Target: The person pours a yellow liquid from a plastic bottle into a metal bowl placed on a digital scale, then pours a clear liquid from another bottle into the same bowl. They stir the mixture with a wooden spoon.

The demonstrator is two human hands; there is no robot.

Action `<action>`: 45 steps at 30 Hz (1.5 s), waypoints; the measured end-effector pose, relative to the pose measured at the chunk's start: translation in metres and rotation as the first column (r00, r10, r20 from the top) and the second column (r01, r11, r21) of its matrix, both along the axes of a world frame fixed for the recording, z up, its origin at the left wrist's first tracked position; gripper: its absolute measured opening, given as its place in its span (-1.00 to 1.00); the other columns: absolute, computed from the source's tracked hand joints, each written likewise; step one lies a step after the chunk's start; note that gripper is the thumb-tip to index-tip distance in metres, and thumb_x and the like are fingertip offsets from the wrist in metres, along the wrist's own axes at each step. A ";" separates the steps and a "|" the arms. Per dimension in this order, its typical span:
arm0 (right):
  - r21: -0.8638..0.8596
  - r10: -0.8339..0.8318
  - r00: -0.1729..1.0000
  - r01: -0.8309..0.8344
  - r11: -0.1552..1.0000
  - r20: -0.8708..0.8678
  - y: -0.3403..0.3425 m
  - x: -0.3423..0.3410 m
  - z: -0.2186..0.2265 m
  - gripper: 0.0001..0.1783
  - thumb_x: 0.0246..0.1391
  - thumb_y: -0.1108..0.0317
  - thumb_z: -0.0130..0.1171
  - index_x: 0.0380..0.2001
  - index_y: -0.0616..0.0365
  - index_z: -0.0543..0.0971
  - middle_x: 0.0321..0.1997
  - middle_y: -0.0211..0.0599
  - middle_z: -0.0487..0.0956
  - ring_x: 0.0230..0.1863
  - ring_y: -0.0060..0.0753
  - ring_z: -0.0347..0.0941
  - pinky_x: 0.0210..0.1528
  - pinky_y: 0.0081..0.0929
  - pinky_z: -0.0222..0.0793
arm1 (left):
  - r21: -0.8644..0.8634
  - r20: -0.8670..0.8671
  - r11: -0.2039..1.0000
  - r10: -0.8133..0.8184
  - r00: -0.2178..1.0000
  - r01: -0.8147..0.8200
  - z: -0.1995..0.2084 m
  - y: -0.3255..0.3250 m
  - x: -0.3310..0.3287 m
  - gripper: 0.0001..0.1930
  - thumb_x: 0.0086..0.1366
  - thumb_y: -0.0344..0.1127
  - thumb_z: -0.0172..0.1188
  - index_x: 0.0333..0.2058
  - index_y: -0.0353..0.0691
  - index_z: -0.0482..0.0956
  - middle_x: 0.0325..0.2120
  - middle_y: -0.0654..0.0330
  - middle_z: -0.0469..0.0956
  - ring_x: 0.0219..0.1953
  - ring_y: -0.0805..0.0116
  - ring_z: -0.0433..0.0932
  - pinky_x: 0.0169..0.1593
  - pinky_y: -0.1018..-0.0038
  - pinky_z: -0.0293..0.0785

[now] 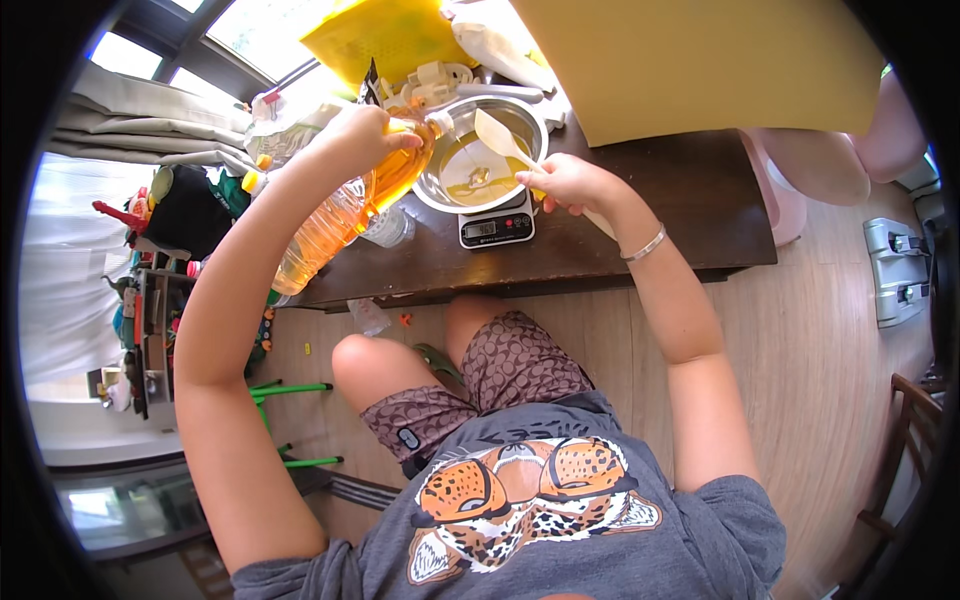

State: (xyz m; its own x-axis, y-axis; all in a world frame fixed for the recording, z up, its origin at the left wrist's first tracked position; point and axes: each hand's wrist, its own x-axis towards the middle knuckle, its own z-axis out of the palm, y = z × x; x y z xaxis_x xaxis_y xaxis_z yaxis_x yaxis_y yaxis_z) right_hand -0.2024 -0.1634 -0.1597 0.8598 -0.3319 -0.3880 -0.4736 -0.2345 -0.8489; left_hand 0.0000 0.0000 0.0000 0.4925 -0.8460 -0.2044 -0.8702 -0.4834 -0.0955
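My left hand grips a large clear plastic bottle of golden oil, tilted so that its mouth hangs over the left rim of a round metal bowl. A pool of yellow oil lies in the bowl, its surface rippled; I cannot make out a stream clearly. Under the bowl sits a white and black kitchen scale with a lit display. With my right hand I hold a spatula by its handle, its pale head raised over the bowl's right side.
The dark wooden table carries a clear plastic cup beside the bottle. Behind the bowl are white appliance parts and a yellow bag. A large yellow board rises at the far right. A grey case stands on the floor.
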 end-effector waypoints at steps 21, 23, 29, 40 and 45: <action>0.001 0.028 0.999 -0.028 1.000 -0.034 0.000 -0.002 0.000 -0.48 0.16 -0.13 0.06 -0.30 0.19 0.55 -0.59 -0.37 0.47 -0.60 -0.59 0.33 -0.65 -0.56 0.21 | 0.010 -0.043 1.000 0.026 0.999 -0.026 0.003 0.003 -0.013 -0.42 0.17 0.14 0.26 -0.40 -0.44 0.56 -0.51 -0.06 0.55 -0.43 0.14 0.55 -0.28 0.26 0.42; 0.015 0.025 1.000 -0.025 1.000 -0.009 0.003 -0.004 0.004 -0.48 0.15 -0.10 0.08 -0.39 0.25 0.52 -0.63 -0.34 0.47 -0.66 -0.53 0.33 -0.68 -0.51 0.24 | 0.001 -0.048 0.999 0.040 0.998 -0.040 0.000 0.005 -0.010 -0.42 0.17 0.15 0.25 -0.40 -0.45 0.55 -0.50 -0.06 0.56 -0.42 0.13 0.55 -0.28 0.26 0.42; 0.035 0.018 1.000 -0.018 0.999 -0.005 0.001 -0.006 0.006 -0.50 0.16 -0.08 0.08 -0.39 0.23 0.52 -0.63 -0.35 0.46 -0.64 -0.53 0.34 -0.67 -0.51 0.23 | 0.021 -0.060 0.999 0.032 0.998 -0.031 -0.002 0.007 -0.011 -0.40 0.18 0.16 0.23 -0.37 -0.45 0.55 -0.45 -0.11 0.57 -0.37 0.06 0.57 -0.24 0.25 0.43; 0.004 0.030 0.999 -0.029 1.000 -0.045 0.005 -0.002 0.005 -0.48 0.16 -0.15 0.06 -0.35 0.16 0.54 -0.60 -0.37 0.46 -0.63 -0.57 0.30 -0.65 -0.56 0.19 | 0.062 -0.068 0.998 0.013 0.998 -0.009 -0.032 0.016 0.002 -0.33 0.21 0.24 0.14 -0.40 -0.48 0.50 -0.41 -0.24 0.54 -0.29 -0.18 0.54 -0.21 0.16 0.43; -0.010 0.012 0.999 -0.012 1.000 -0.034 0.005 -0.010 0.008 -0.49 0.17 -0.14 0.05 -0.36 0.15 0.54 -0.61 -0.38 0.47 -0.64 -0.59 0.29 -0.66 -0.58 0.17 | 0.177 -0.024 0.984 -0.029 0.999 0.033 -0.021 0.004 -0.017 -0.33 0.21 0.23 0.14 -0.42 -0.48 0.51 -0.42 -0.22 0.55 -0.30 -0.13 0.55 -0.20 0.16 0.44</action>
State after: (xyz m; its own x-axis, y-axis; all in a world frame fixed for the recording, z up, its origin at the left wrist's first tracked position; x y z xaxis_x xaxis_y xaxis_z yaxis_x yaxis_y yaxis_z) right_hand -0.2119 -0.1587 -0.1518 0.8502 -0.3256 -0.4137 -0.4992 -0.2491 -0.8299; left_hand -0.0169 0.0042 -0.0209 0.4604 -0.8100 -0.3632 -0.8872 -0.4333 -0.1584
